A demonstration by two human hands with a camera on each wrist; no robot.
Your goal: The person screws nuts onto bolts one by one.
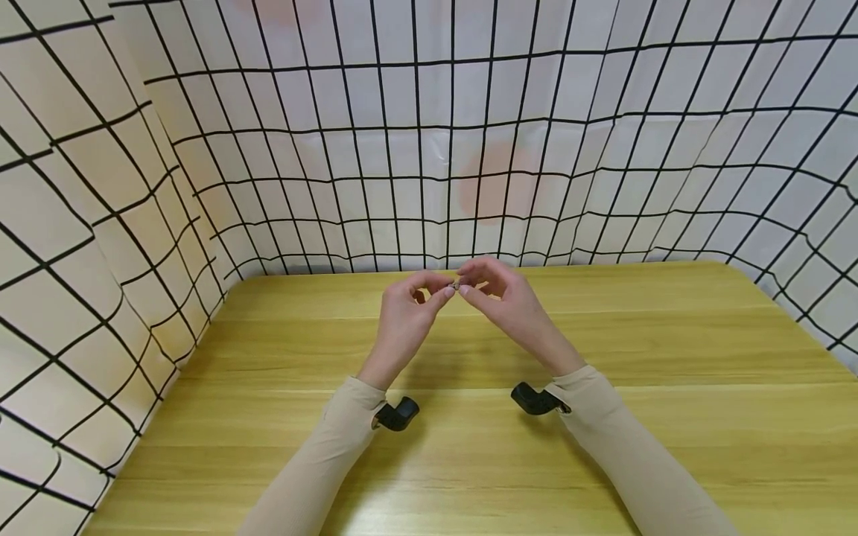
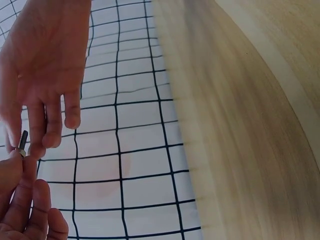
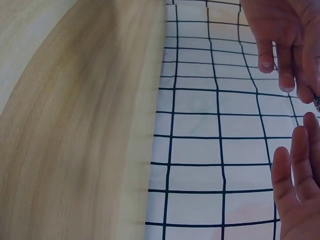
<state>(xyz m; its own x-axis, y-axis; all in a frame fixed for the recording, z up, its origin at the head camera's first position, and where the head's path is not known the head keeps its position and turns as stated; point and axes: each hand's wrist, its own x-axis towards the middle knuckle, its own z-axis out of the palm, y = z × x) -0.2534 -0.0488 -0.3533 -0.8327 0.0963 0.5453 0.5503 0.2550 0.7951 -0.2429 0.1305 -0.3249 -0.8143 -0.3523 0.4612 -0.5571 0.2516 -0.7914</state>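
Observation:
A small bolt (image 1: pixel 456 285) is held up between the fingertips of both hands, above the far part of the table. In the left wrist view its dark shaft (image 2: pixel 24 139) points toward the right hand, with a pale metal collar at its lower end. My left hand (image 1: pixel 407 309) pinches it between thumb and index finger. From the other side, the right hand (image 1: pixel 506 305) has its curled thumb and index fingertips right at the bolt. In the right wrist view, only a sliver of metal (image 3: pixel 317 103) shows; fingers and the frame edge hide the rest.
Beneath the hands lies a wooden table (image 1: pixel 637 447). White cloth with a black grid (image 1: pixel 375 149) rises behind its far edge and along both sides. Black wrist mounts (image 1: pixel 398 414) stick inward from both beige sleeves (image 1: pixel 335 454).

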